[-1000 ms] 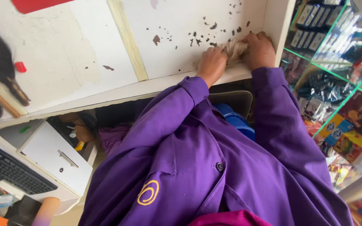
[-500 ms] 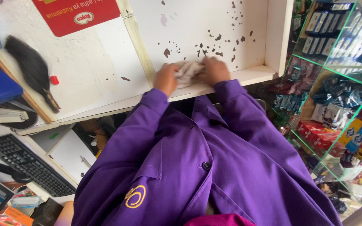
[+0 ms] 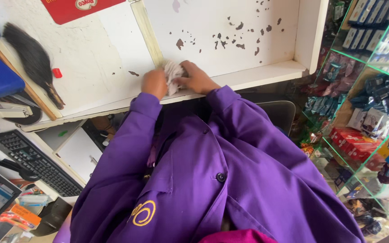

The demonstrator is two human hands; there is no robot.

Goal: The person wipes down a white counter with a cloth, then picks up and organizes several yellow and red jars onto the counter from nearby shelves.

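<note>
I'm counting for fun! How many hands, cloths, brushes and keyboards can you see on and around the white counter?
Hands: 2, left hand and right hand
Cloths: 1, white cloth
Brushes: 1, black brush
Keyboards: 1, black keyboard
Total: 5

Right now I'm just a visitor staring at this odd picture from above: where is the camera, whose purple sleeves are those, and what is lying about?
There is no machine here. The camera sits on a person's head and looks down, so you see their own purple coat and two bare hands reaching forward. Both hands press one crumpled white cloth onto a white counter whose paint is chipped in dark flecks. The left hand grips the cloth's left side; the right hand lies on its right side. Further left on the counter lie a dark bristle brush with a wooden handle, a small red cap and a red packet at the top edge. Lower left there is a black keyboard. On the right, glass shelves hold packaged goods.
</note>
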